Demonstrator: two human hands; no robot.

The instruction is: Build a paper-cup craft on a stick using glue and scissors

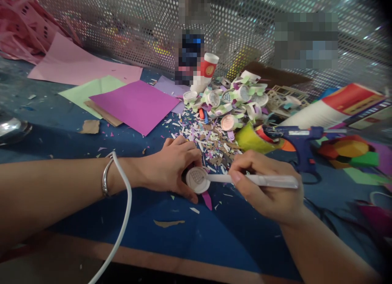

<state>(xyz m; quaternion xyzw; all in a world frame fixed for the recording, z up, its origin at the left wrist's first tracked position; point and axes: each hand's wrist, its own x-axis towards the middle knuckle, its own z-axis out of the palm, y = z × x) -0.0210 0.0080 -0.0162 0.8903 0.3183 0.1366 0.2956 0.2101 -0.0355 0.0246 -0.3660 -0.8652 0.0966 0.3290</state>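
Note:
My left hand point(183, 161) is closed around a small white round piece point(198, 181) with a grid drawn on its face, holding it at the blue table. A magenta paper tab point(207, 200) sticks out below the piece. My right hand point(266, 186) grips a long white pen-like tool point(260, 180). Its tip meets the right side of the round face; whether it is a pen or a blade I cannot tell. Just beyond my hands lie many paper scraps point(211, 145) and a heap of similar round pieces with paper bands point(235, 96).
A blue glue gun point(303, 141) with a dark cord lies to the right, by a yellow paper roll point(254, 139). Paper cups point(210, 67) stand or lie behind. Purple point(134, 106), green and pink sheets are at the left. A perforated metal screen point(137, 31) closes the back.

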